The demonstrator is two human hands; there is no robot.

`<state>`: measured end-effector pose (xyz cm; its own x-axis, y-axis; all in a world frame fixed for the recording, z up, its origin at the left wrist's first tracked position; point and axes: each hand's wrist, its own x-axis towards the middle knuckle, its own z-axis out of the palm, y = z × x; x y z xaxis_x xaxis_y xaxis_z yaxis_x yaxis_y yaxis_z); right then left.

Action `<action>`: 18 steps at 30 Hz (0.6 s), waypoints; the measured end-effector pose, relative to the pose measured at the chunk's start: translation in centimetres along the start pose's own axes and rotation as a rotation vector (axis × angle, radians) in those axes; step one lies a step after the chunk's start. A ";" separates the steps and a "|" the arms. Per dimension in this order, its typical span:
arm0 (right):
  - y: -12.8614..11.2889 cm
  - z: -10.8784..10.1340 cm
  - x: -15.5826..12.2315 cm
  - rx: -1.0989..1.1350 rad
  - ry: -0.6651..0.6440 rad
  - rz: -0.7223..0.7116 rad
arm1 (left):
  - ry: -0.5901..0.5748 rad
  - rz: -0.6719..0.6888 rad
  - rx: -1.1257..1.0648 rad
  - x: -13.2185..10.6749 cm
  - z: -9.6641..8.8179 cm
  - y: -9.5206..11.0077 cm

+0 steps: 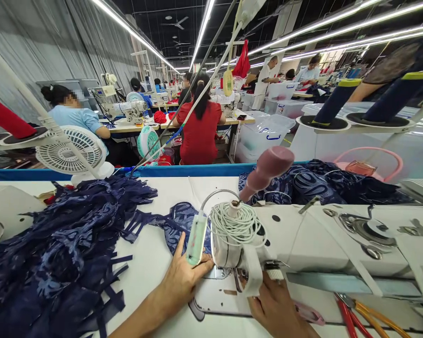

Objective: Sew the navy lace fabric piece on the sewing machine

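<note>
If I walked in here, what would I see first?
Probably the big heap of dark blue lace spilling over the white table on the left. Then the white sewing machine in the middle, where the left hand presses a blue piece flat and the right hand sits under the machine head. Red-handled scissors lie at the right.

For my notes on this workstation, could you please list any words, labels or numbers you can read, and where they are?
None can be read.
Storage bin: blue marks, no legible letters.
Sewing machine: no readable brand or number.
Lamp by the left hand: red marks, too blurred.
</note>
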<state>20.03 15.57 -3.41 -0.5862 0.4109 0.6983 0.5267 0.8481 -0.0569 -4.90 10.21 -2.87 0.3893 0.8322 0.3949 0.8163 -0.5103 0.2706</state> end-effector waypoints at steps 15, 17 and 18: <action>-1.0 1.1 0.1 -0.135 0.035 -0.260 | 0.081 -0.238 0.214 -0.3 -0.4 0.2; -0.9 1.0 0.1 -0.130 0.057 -0.281 | 0.116 -0.297 0.203 -1.0 -1.7 0.5; -1.0 1.0 0.2 -0.115 0.065 -0.283 | 0.132 -0.321 0.193 -1.4 -2.4 0.8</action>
<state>18.81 15.16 -3.92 -0.6807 0.1379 0.7195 0.4161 0.8811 0.2248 -5.84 8.12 -1.12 0.0534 0.9011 0.4303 0.9576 -0.1685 0.2339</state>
